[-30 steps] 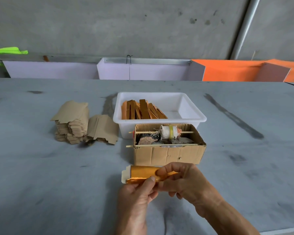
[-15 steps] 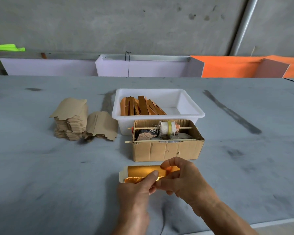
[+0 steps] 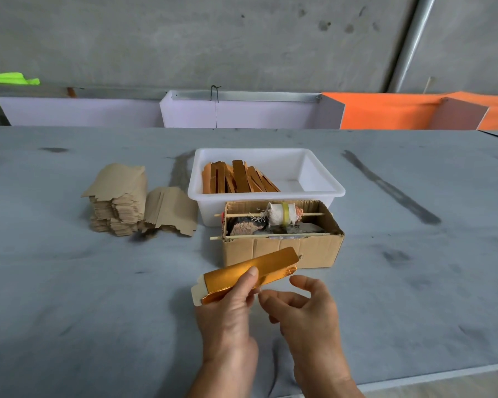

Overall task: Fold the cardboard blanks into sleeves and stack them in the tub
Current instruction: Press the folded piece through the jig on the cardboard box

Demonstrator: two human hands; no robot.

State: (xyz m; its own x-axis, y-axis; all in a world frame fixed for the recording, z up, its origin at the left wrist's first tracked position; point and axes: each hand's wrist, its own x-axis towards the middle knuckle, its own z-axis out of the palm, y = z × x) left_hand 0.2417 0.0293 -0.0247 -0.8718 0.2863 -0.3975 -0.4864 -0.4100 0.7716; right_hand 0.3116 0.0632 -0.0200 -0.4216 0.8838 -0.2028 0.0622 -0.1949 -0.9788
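While the left hand [image 3: 232,307] pinches a folded gold sleeve [image 3: 249,275] low in the centre of the frame, thumb on top, sleeve tilted up to the right, the right hand [image 3: 305,308] sits just beside it, fingers loosely curled, holding nothing, not touching the sleeve. White tub [image 3: 322,179] at mid-frame holds finished sleeves [image 3: 239,179] on its left side. Brown cardboard box [image 3: 282,248] touches the tub's near wall. Stack of blanks [image 3: 118,202] lies left of the tub on the grey table [image 3: 69,297].
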